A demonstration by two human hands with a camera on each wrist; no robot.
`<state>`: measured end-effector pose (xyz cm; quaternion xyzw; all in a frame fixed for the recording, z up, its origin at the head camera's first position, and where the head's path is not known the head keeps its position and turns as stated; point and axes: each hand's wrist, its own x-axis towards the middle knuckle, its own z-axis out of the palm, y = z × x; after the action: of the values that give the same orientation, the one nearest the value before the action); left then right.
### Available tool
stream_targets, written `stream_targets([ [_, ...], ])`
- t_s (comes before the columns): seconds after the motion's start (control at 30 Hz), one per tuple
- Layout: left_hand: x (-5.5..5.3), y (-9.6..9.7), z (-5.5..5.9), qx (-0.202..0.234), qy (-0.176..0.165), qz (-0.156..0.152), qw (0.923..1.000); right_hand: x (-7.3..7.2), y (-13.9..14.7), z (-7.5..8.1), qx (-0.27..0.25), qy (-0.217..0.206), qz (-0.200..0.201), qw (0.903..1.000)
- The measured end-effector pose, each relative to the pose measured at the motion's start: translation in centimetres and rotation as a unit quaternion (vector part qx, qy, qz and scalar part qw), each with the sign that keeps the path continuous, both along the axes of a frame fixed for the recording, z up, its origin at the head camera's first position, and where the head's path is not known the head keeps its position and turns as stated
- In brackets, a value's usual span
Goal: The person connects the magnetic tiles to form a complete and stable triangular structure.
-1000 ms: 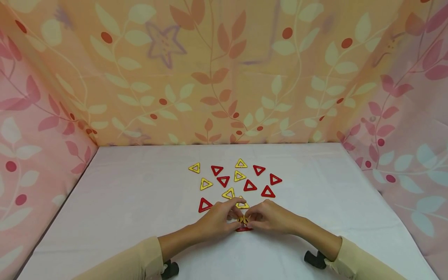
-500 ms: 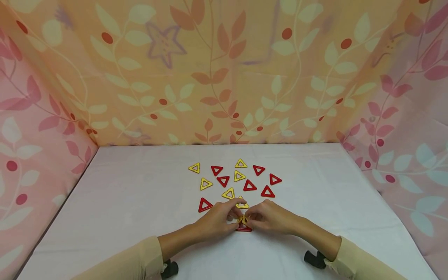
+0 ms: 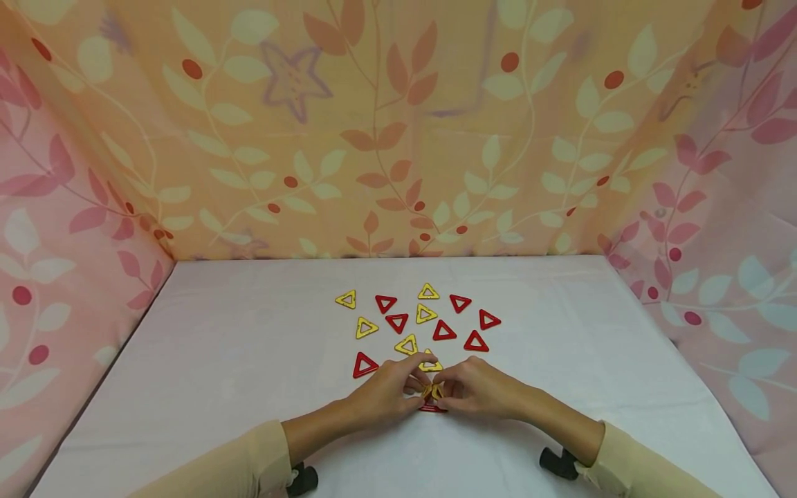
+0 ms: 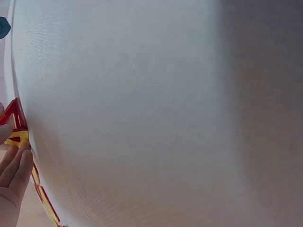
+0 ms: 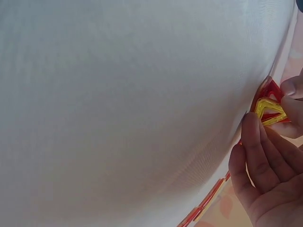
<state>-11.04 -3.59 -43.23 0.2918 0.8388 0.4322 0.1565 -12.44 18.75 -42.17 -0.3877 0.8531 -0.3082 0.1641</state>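
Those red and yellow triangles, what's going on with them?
A person is holding a little group of them together between the left hand and the right hand. In that group are yellow triangles and a red triangle, tipped up off flat; the fingers hide how they join. More loose triangles, some red and some yellow, lie scattered on the white table just beyond the hands.

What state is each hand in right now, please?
Left hand: closed, holding the red-and-yellow triangle cluster.
Right hand: closed, holding the same cluster from the other side.
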Motion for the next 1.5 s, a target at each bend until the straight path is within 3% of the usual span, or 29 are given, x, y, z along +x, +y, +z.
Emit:
stream_targets([
  [0.3, 0.03, -0.04, 0.08, -0.015, 0.02, 0.005, 0.9997, -0.11, 0.45, 0.21, 0.013, 0.007, -0.012, 0.9998],
  [0.53, -0.06, -0.14, 0.09, -0.032, 0.038, 0.031, 0.9983, -0.21, 0.82, 0.04, 0.023, 0.033, -0.015, 0.9991],
  [0.73, -0.27, -0.17, 0.08, -0.025, 0.023, 0.055, 0.9979, -0.2, 0.86, -0.12, 0.021, 0.035, -0.009, 0.9991],
  [1.13, -0.54, -0.13, -0.11, 0.0, 0.002, 0.044, 0.999, -0.37, 0.44, -0.32, 0.062, 0.029, -0.02, 0.9974],
  [1.5, -0.93, -0.85, -0.09, 0.017, -0.014, 0.027, 0.9994, -0.38, 0.28, -0.47, 0.067, 0.058, -0.01, 0.996],
])
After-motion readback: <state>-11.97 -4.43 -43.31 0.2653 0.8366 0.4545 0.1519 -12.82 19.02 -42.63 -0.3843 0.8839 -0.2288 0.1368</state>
